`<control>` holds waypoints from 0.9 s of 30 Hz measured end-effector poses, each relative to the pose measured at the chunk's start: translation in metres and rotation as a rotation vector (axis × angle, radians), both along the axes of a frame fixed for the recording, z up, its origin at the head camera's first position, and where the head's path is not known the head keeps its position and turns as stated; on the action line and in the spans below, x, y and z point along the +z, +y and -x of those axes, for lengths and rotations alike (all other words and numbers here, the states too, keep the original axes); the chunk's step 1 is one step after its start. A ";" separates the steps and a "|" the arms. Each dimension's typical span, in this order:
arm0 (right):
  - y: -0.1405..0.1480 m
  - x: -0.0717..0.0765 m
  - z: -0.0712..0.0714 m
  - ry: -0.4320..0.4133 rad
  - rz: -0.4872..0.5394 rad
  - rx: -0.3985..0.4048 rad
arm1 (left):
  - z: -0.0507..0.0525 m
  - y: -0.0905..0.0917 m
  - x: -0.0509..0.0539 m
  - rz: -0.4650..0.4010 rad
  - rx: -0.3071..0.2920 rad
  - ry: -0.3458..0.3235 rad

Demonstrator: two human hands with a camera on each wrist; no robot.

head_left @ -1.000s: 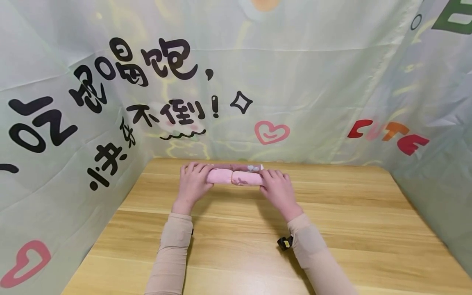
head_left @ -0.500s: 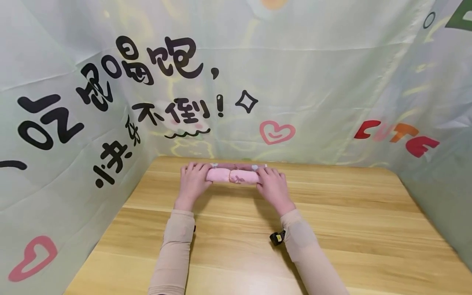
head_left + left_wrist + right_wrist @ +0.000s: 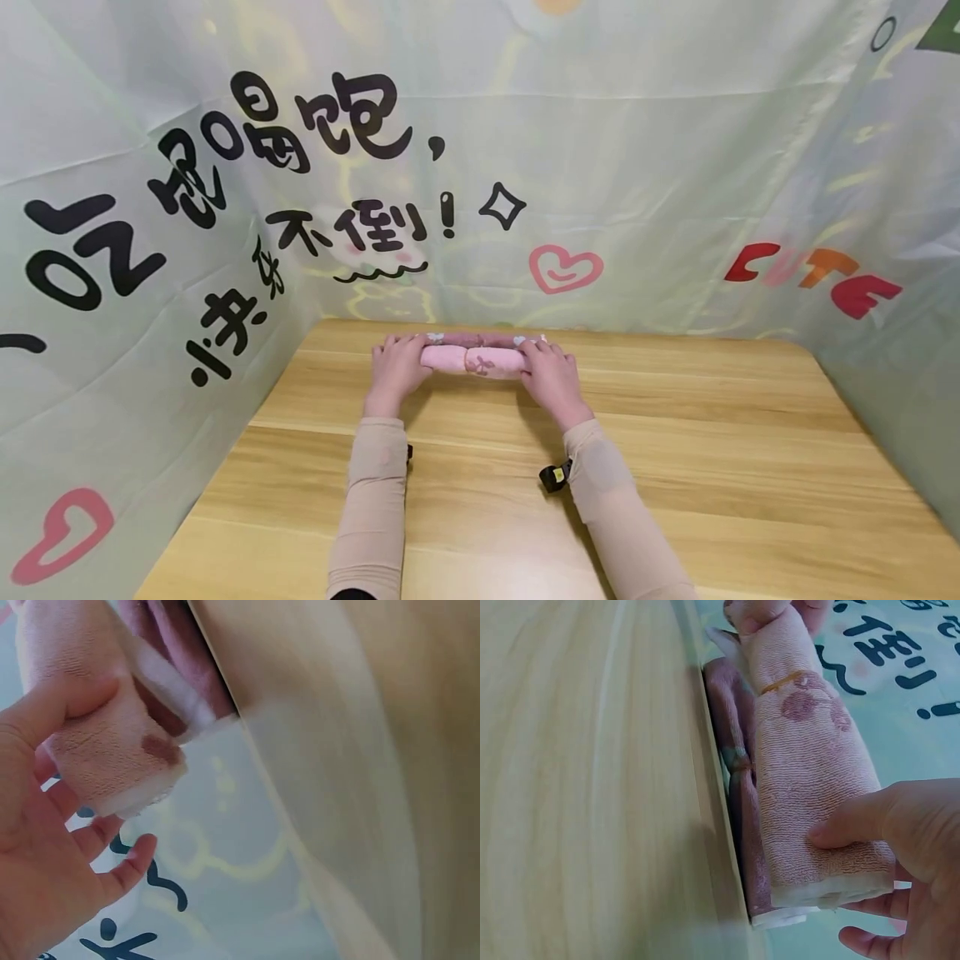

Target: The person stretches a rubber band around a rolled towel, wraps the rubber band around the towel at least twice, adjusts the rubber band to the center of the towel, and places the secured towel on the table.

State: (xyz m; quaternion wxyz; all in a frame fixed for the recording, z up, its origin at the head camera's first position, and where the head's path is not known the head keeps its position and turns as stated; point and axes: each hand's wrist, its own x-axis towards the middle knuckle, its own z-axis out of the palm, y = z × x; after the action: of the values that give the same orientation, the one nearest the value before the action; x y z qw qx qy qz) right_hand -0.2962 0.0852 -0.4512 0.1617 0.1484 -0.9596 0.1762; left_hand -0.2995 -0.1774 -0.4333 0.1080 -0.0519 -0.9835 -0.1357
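A light pink towel (image 3: 444, 359), rolled up and bound round its middle by a thin orange-brown band, is held level at the far part of the table. My left hand (image 3: 397, 367) grips its left end, thumb pressed on the towel's near side in the left wrist view. At the other end my right hand (image 3: 553, 379) pinches the roll; its thumb lies across the terry cloth (image 3: 817, 772) in the right wrist view. Just behind is a second rolled towel (image 3: 465, 339), dark mauve with pale patterns, also banded (image 3: 739, 763). The pink roll partly hides it.
The wooden table (image 3: 480, 500) ends at a back edge close behind the towels. A pale fabric curtain (image 3: 637, 167) with printed writing and hearts stands round the back and sides. A small black device (image 3: 555, 477) sits by the right wrist.
Both hands have shifted the pink towel slightly to the left relative to the mauve one, keeping their hold. The mauve towel stays in place. The head view has turned a little.
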 end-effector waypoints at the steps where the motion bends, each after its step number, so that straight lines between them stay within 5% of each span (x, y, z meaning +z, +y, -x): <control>1: 0.000 0.000 0.001 -0.015 0.010 -0.004 | 0.001 0.001 0.000 -0.005 0.010 -0.013; 13: 0.005 -0.010 0.005 -0.084 0.045 -0.024 | 0.007 0.011 -0.004 -0.068 0.070 -0.114; 27: 0.013 -0.013 0.010 -0.097 0.044 -0.030 | 0.010 0.015 -0.004 -0.085 0.063 -0.199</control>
State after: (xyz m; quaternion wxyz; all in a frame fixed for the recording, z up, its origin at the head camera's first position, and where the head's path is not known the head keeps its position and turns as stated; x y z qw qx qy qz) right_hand -0.3065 0.0985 -0.4639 0.1208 0.1216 -0.9643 0.2019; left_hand -0.3099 -0.1620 -0.4371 0.0162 -0.0024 -0.9839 -0.1781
